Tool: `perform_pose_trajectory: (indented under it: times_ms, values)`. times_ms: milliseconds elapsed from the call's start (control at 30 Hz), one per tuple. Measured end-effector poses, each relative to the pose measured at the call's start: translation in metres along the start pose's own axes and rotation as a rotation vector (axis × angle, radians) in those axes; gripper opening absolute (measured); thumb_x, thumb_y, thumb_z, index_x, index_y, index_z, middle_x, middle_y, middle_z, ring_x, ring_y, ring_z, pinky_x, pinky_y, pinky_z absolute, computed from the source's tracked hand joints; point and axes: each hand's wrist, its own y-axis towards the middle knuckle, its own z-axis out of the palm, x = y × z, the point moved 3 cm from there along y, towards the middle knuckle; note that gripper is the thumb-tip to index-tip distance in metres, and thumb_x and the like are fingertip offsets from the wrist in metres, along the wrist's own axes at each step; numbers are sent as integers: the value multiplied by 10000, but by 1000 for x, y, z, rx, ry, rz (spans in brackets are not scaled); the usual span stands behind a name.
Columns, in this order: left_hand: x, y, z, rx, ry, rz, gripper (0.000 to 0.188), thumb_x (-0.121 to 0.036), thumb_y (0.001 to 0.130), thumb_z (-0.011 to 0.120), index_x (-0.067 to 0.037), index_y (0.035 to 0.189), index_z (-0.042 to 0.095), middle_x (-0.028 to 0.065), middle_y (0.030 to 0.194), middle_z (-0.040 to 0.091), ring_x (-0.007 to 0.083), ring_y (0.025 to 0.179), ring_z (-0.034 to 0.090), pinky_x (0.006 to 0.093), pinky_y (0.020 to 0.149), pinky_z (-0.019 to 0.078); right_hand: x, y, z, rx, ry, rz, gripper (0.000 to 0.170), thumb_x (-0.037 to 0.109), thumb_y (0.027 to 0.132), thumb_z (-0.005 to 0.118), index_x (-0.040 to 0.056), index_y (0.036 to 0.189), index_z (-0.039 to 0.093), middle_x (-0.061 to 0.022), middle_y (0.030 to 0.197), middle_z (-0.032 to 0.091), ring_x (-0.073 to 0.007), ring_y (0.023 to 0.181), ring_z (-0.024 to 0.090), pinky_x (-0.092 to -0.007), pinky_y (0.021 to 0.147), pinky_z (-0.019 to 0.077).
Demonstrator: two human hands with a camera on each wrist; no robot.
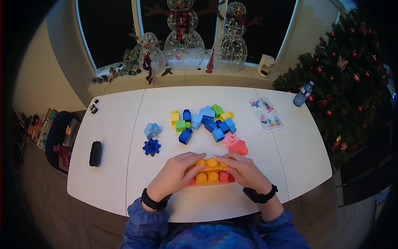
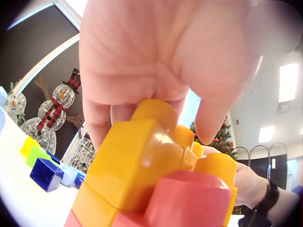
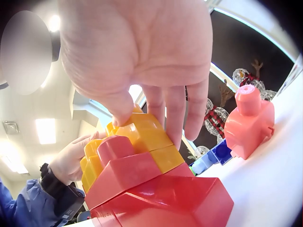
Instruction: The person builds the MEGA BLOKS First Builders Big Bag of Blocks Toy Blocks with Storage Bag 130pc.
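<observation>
A structure of joined toy building blocks (image 1: 213, 177) sits near the table's front edge, yellow-orange on top with red blocks below. My left hand (image 1: 176, 171) holds its left end, fingers along the far side and thumb near the top studs. At the other end my right hand (image 1: 245, 171) grips an upper yellow block (image 3: 149, 132), its thumb in front and fingers behind. Red blocks (image 3: 175, 201) form the lower layer in the right wrist view. In the left wrist view, a yellow block (image 2: 120, 161) stands under the left palm, beside a red stud (image 2: 187, 198).
Loose blue, green and yellow blocks (image 1: 185, 136) lie beyond the hands. A pink block (image 1: 238, 147) is near the right hand; a blue gear-shaped piece (image 1: 151, 147) lies left. Farther out are a black case (image 1: 95, 153), a printed sheet (image 1: 267, 114) and a water bottle (image 1: 303, 94).
</observation>
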Motion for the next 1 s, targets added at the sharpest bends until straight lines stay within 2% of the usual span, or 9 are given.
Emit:
perform_pose_trajectory:
  times_ms: [333, 433, 533, 633, 733, 1000]
  values:
    - [-3, -2, 1, -8, 36, -22, 302, -111, 972, 695, -3, 1254, 714, 179, 1008, 733, 351, 895, 706, 383, 824, 576, 1, 1, 2, 5, -54, -31, 537, -42, 942, 627, 190, 1425, 651, -86, 1092, 650, -272, 915, 663, -348, 791, 560]
    - [0, -3, 1, 23, 39, -32, 325, -121, 976, 695, -10, 1282, 700, 196, 1075, 725, 366, 942, 699, 390, 842, 574, 1, 2, 2, 4, -54, -33, 532, -40, 941, 631, 187, 1422, 653, -86, 1089, 650, -273, 914, 662, -352, 791, 559]
    - [4, -9, -2, 61, 94, -43, 549, -190, 917, 790, -37, 1413, 610, 209, 1220, 696, 388, 1040, 684, 403, 912, 565, 2, 1, 2, 9, -51, -27, 528, -34, 943, 635, 186, 1423, 649, -90, 1089, 651, -277, 912, 662, -356, 793, 561]
    - [9, -22, -4, 56, 29, -79, 872, -271, 807, 902, -65, 1537, 471, 209, 1340, 650, 412, 1139, 660, 419, 987, 543, 2, 1, 1, 18, -59, -14, 523, -22, 948, 641, 186, 1428, 638, -96, 1096, 651, -285, 918, 664, -361, 796, 562]
    - [21, -29, 1, 75, 40, -126, 1012, -287, 722, 960, -68, 1553, 424, 199, 1360, 643, 418, 1178, 653, 422, 1023, 528, 3, 1, 1, 14, -55, 6, 518, -7, 953, 648, 186, 1433, 628, -100, 1106, 649, -293, 929, 666, -366, 798, 563]
    - [26, -29, 3, 97, -16, -154, 826, -222, 760, 924, -71, 1450, 496, 210, 1255, 682, 417, 1120, 684, 404, 956, 551, 5, 1, 3, 7, -66, 34, 525, -1, 964, 641, 199, 1449, 620, -107, 1116, 646, -302, 939, 671, -372, 806, 568]
